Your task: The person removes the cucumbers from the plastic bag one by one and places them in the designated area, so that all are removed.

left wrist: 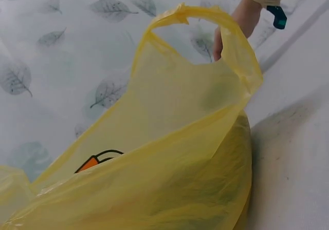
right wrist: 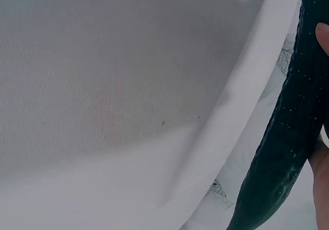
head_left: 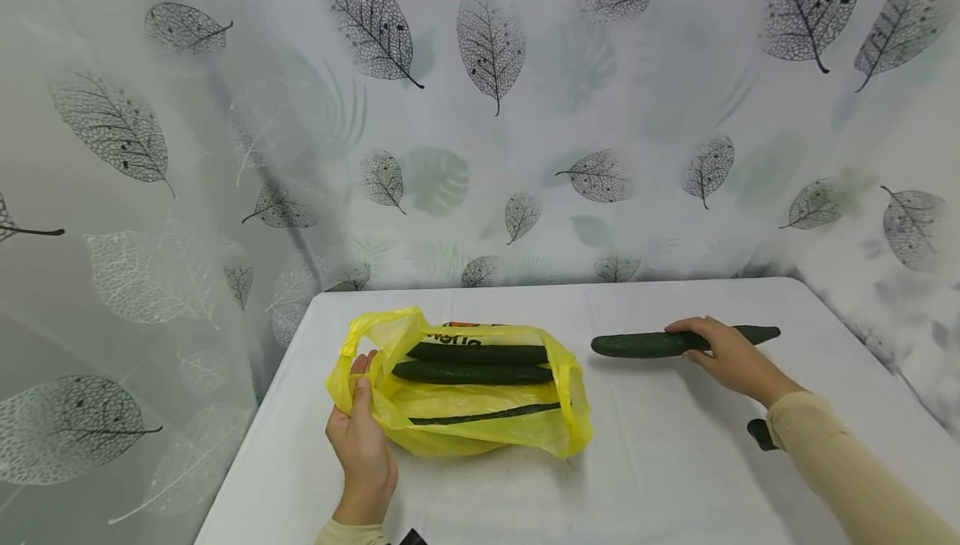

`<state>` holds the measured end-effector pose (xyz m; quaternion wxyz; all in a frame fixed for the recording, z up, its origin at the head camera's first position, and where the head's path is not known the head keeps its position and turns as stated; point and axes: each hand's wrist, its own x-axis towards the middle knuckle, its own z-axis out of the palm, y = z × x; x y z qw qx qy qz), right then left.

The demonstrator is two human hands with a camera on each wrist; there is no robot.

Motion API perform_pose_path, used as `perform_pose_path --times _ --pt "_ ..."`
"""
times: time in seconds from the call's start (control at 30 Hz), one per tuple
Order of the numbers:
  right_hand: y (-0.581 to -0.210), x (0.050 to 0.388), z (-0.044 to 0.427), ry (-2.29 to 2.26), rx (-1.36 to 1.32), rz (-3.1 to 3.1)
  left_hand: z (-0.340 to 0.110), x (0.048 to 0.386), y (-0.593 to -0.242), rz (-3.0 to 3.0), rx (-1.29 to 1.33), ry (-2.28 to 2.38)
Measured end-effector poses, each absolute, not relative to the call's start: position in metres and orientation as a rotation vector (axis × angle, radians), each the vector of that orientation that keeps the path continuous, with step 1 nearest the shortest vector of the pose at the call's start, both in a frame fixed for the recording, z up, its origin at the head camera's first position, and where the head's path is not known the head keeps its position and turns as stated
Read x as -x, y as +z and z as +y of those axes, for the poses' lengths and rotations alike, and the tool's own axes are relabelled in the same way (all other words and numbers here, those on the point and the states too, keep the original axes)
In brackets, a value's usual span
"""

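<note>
A yellow plastic bag (head_left: 480, 437) lies on the table with its mouth spread toward me; several dark green cucumbers (head_left: 472, 373) show inside it. My left hand (head_left: 363, 453) holds the bag's left side by the handle, with the thumb in front and the fingers partly behind the plastic. To the right of the bag, my right hand (head_left: 727, 357) grips a long cucumber (head_left: 637, 346) around its middle, above the table. The right wrist view shows this cucumber (right wrist: 282, 137) close up, with only parts of the fingers visible. In the left wrist view the bag (left wrist: 154, 184) hides the left hand.
The white table (head_left: 637, 478) has its far edge against a leaf-printed curtain (head_left: 525, 112). A dark strap-like piece (head_left: 762, 435) shows beside the right sleeve. A small black object (head_left: 412, 537) is at the bottom edge near the left sleeve.
</note>
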<state>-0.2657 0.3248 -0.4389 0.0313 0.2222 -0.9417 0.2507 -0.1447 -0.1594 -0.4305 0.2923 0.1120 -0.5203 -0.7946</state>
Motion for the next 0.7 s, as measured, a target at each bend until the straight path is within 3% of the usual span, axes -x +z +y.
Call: perform_pose_path --times 0.7 --pt "-0.457 0.272 0.341 0.768 -0.661 -3.012 -0.161 0.143 -0.434 -1.418 -0.297 -2.116"
